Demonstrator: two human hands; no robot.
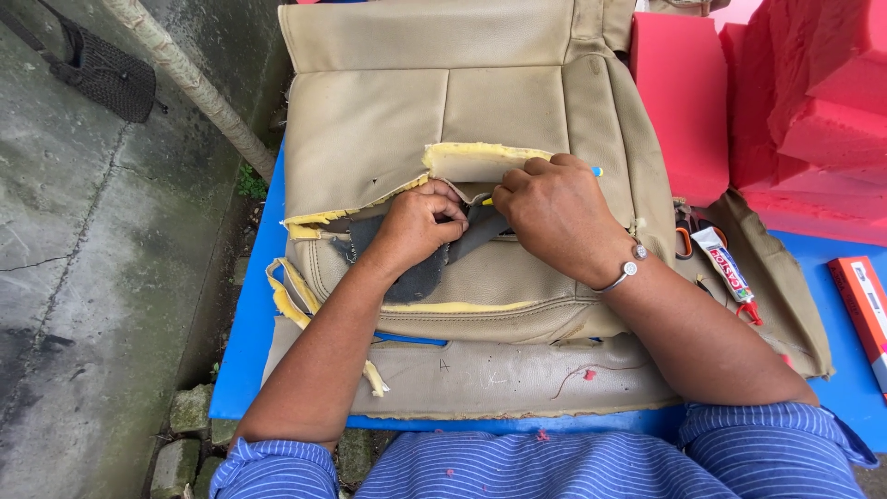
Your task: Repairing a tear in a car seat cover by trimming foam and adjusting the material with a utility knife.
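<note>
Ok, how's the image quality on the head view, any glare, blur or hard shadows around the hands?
Head view: soft, even daylight, no glare on the tan seat cover; only faint shadows under the left hand and right hand; both hands and the dark fabric patch look sharp, no motion blur; slight wide-angle bending shows at the edges, as on the pole.

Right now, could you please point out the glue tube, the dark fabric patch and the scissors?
glue tube [727,265], head view, middle of its body.
dark fabric patch [418,279], head view, lower part.
scissors [684,242], head view, orange handle.
</note>
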